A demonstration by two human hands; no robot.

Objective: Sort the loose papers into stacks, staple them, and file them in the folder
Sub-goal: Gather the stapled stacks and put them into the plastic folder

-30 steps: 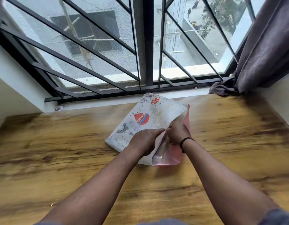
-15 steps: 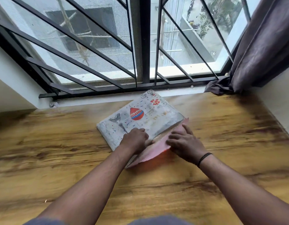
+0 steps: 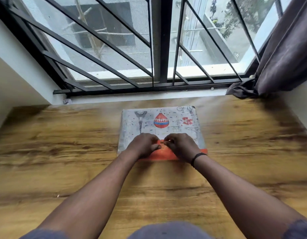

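Observation:
A printed grey folder (image 3: 168,121) with a red balloon picture lies flat on the wooden table (image 3: 63,152), square to the window. An orange-red flap (image 3: 166,155) shows along its near edge. My left hand (image 3: 143,146) and my right hand (image 3: 181,146) rest side by side on that near edge, fingers curled, fingertips meeting at the middle of the flap. My right wrist wears a black band. What the fingertips pinch is hidden. No loose papers or stapler are in view.
A barred window (image 3: 159,49) runs along the table's far side. A dark curtain (image 3: 278,57) hangs at the right, its hem bunched on the sill. White walls close in on both sides. A small crumpled scrap (image 3: 67,101) lies at the left sill corner.
The folder was tilted with its flap lifted; it now lies flat and square to the window. Both hands have come together at the middle of the near edge.

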